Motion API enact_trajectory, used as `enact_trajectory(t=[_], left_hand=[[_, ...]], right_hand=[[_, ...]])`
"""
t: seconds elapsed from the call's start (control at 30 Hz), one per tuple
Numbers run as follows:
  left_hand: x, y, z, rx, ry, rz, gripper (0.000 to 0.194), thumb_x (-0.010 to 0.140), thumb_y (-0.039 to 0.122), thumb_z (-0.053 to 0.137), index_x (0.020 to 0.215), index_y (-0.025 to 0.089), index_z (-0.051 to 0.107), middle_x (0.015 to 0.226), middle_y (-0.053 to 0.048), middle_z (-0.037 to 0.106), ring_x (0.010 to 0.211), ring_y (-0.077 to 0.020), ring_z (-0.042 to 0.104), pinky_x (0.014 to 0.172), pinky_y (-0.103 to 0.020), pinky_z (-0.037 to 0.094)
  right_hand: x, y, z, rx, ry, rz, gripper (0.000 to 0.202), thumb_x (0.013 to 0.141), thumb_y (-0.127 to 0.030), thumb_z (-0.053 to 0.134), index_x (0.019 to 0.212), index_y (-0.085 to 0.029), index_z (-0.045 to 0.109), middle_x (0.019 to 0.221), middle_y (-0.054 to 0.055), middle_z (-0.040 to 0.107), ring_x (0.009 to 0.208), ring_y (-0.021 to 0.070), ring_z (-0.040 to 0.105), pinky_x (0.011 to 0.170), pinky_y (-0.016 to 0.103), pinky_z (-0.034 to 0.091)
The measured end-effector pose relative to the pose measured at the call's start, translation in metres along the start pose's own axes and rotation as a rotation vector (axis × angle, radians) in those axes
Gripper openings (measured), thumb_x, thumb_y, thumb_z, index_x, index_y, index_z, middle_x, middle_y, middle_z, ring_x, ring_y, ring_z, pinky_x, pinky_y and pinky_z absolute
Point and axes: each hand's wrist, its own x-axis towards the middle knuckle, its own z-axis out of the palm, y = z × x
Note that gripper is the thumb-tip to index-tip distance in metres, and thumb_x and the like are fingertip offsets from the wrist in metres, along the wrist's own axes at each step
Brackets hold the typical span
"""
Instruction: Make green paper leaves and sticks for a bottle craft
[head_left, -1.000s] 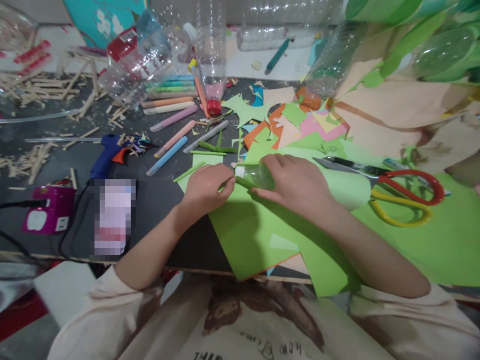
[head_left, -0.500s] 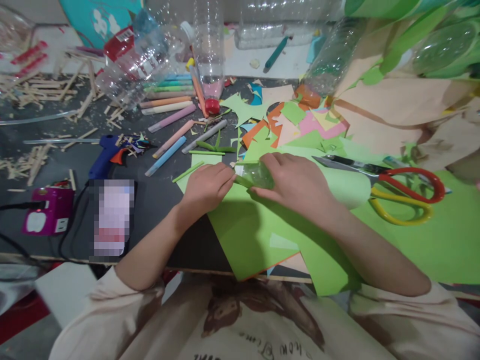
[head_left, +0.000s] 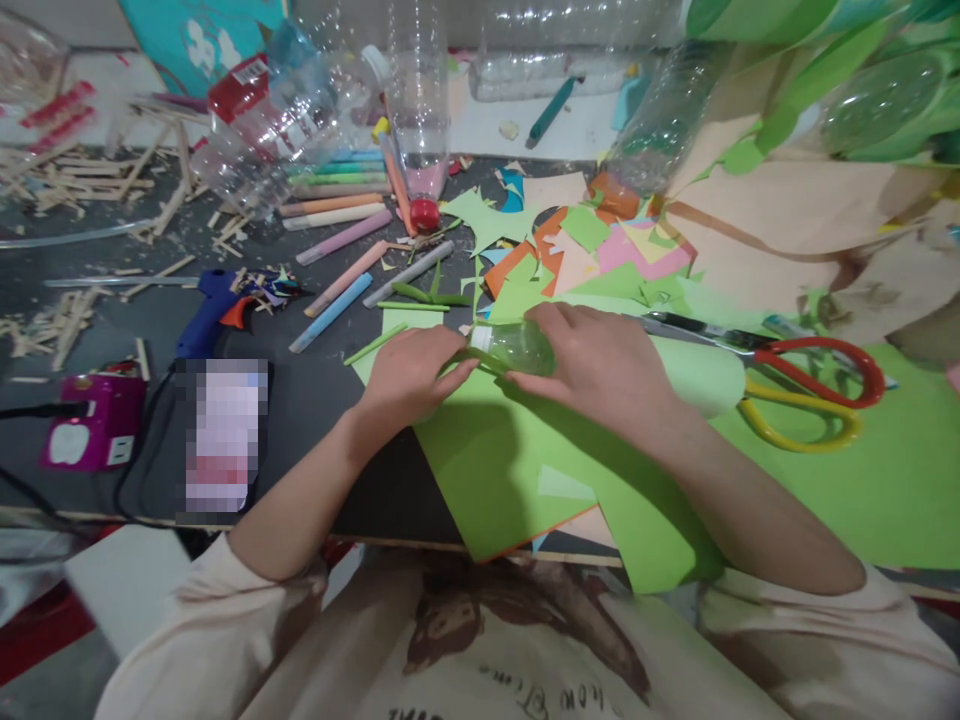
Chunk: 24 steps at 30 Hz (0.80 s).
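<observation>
A clear plastic bottle (head_left: 521,346) lies on its side over bright green paper (head_left: 472,450), its white cap (head_left: 482,338) facing left. My right hand (head_left: 592,365) is wrapped over the bottle from the right. Beyond that hand, a pale green paper roll (head_left: 705,375) shows; whether it is wound round the bottle is hidden. With thumb and fingers together, my left hand (head_left: 416,375) pinches the end of a narrow green paper strip (head_left: 487,358) just below the cap. That strip runs along the bottle's near side toward my right thumb.
Scissors (head_left: 810,375) with red and yellow handles lie at the right. Coloured paper scraps (head_left: 585,230), rolled paper sticks (head_left: 341,300) and empty bottles (head_left: 420,100) fill the back. To the left are a blue glue gun (head_left: 210,305), a phone (head_left: 225,435) and a purple box (head_left: 94,420).
My right hand has shifted slightly right, and more of the bottle and its white cap shows between my hands. My left hand has stayed almost in place, its thumb nudged rightward.
</observation>
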Motion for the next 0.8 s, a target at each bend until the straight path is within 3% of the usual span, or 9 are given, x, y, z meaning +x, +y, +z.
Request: enact_trajectory(t=[0.17, 0.33, 0.5, 0.8], left_hand=[[-0.001, -0.002, 0.003, 0.009, 0.067, 0.027, 0.028, 0.097, 0.035, 0.046, 0.091, 0.019, 0.068, 0.077, -0.005, 0.069, 0.073, -0.0202, 0.064, 0.065, -0.03, 0.042], [-0.005, -0.003, 0.006, -0.013, 0.263, 0.093, 0.03, 0.098, 0.031, 0.043, 0.091, 0.018, 0.07, 0.076, -0.007, 0.072, 0.073, -0.0199, 0.066, 0.068, -0.03, 0.046], [-0.006, -0.001, 0.006, -0.035, 0.213, 0.04, 0.029, 0.095, 0.028, 0.045, 0.087, 0.019, 0.072, 0.075, -0.007, 0.073, 0.073, -0.0209, 0.069, 0.07, -0.031, 0.049], [-0.004, 0.002, 0.004, -0.151, 0.23, -0.012, 0.037, 0.094, 0.03, 0.042, 0.073, 0.022, 0.071, 0.065, -0.003, 0.072, 0.062, -0.0163, 0.066, 0.062, -0.027, 0.047]], right_hand=[[-0.003, 0.0, -0.007, 0.047, 0.021, 0.016, 0.046, 0.087, -0.053, 0.059, 0.109, -0.013, 0.061, 0.094, 0.016, 0.073, 0.079, 0.0289, 0.066, 0.059, 0.031, 0.033], [-0.007, -0.002, -0.017, 0.1, 0.005, 0.05, 0.047, 0.086, -0.056, 0.058, 0.109, -0.016, 0.062, 0.089, 0.014, 0.074, 0.075, 0.0279, 0.067, 0.056, 0.03, 0.031], [-0.006, -0.004, -0.018, 0.095, -0.018, 0.075, 0.046, 0.084, -0.054, 0.061, 0.109, -0.016, 0.062, 0.084, 0.012, 0.074, 0.072, 0.0273, 0.067, 0.055, 0.029, 0.029], [-0.008, -0.007, -0.011, 0.114, 0.03, 0.089, 0.046, 0.087, -0.057, 0.056, 0.106, -0.017, 0.061, 0.083, 0.012, 0.074, 0.069, 0.0267, 0.066, 0.054, 0.029, 0.028]])
